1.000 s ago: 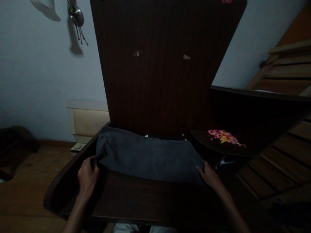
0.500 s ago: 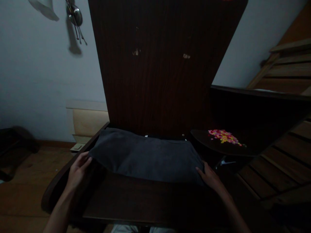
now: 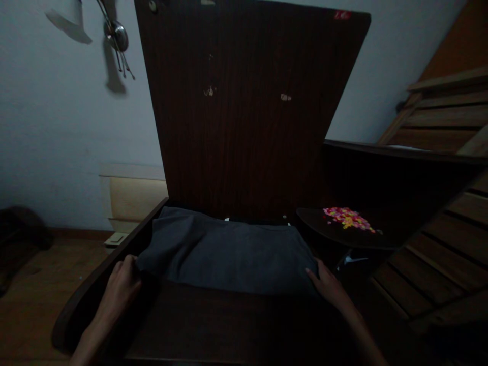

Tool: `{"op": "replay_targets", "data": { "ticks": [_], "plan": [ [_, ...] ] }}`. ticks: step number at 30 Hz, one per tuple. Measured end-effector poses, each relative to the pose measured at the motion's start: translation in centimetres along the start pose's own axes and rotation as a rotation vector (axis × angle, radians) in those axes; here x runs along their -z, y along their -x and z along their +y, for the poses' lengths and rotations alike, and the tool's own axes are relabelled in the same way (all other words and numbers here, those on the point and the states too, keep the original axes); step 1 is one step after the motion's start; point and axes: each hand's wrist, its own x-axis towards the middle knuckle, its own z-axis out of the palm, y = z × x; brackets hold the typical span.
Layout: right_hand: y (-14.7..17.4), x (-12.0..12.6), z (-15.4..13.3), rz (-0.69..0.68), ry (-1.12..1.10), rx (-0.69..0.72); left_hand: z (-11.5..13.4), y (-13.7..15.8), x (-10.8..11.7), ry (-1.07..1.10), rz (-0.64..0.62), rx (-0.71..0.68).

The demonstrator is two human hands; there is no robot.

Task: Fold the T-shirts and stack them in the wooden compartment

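A dark grey folded cloth lies across the back half of a dark wooden desktop. Its exact kind of item cannot be made out. At the cloth's near left corner, my left hand is closed around the fabric, and creases run from there towards the middle. My right hand holds the cloth's right edge, thumb on top and the other fingers mostly hidden at the side.
A tall dark panel rises behind the cloth. Small colourful pieces lie on a rounded shelf at the right. Wooden slats stand further right, and a wall lamp hangs upper left.
My left hand has turned and closed more firmly on the cloth's corner, pulling it slightly towards me and creasing the left part. My right hand stays at the right edge. The view has tilted up slightly.
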Motion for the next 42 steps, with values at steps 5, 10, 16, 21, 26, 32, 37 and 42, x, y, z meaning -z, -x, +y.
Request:
{"op": "replay_targets", "data": {
  "ticks": [5, 10, 16, 21, 26, 32, 37, 42],
  "plan": [
    [0.1, 0.2, -0.2, -0.013, 0.015, -0.015, -0.2, -0.2, -0.1, -0.147, -0.048, 0.01],
    [0.3, 0.3, -0.4, -0.004, 0.043, -0.007, -2.3, -1.4, -0.8, -0.015, -0.036, -0.045],
    [0.7, 0.4, -1.5, 0.033, 0.18, -0.031, -2.4, -0.9, -0.6, 0.2, 0.004, 0.041],
    [1.1, 1.4, -5.4, 0.154, 0.398, 0.02, -1.1, 0.4, -0.4, 0.387, -0.104, 0.023],
    [1.6, 0.5, -14.1, 0.081, 0.102, 0.392, -0.7, 0.2, -0.4, 0.324, -0.061, 0.008],
    [1.0, -2.5, -28.3, -0.137, -0.172, 0.959, -0.4, -0.1, -0.4, 0.152, -0.026, -0.112],
    [-2.5, -5.9, -38.0, -0.245, -0.306, 1.066, -0.3, 0.1, -0.3, -0.003, -0.05, -0.147],
    [-4.4, -9.5, -43.6, -0.288, -0.32, 1.02, 0.6, 0.3, 0.4, -0.104, -0.152, -0.086]
  ]
}}
